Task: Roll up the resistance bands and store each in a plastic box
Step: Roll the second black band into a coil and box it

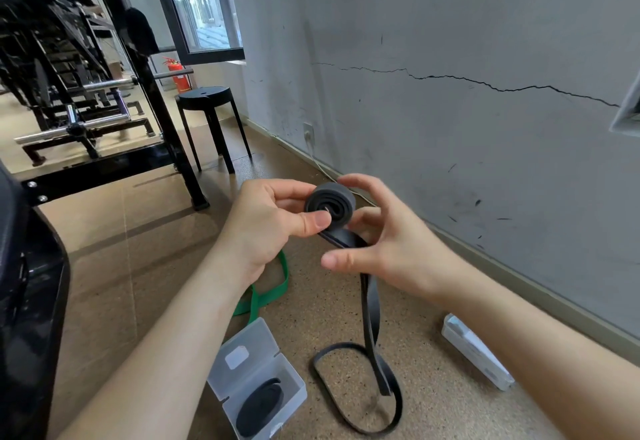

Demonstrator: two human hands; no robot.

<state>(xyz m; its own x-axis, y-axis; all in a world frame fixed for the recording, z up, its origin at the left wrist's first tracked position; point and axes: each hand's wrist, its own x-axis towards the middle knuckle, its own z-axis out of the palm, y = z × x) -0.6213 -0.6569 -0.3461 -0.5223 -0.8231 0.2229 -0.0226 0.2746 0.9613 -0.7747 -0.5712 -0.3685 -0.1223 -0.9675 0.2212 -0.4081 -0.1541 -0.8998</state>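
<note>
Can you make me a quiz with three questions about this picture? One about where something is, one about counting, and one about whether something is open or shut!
1. Where is the green band?
A) on the stool
B) on the floor
C) inside a box

2. How many plastic boxes can you see?
A) one
B) two
C) four

3. How is the box nearest the green band?
A) open, with a rolled black band inside
B) shut
C) open and empty

Answers:
1 B: it lies on the floor, just beyond the box.
2 B: there is that box and a second box nearer the wall.
3 A: its lid is tipped back and the dark roll shows inside.
</note>
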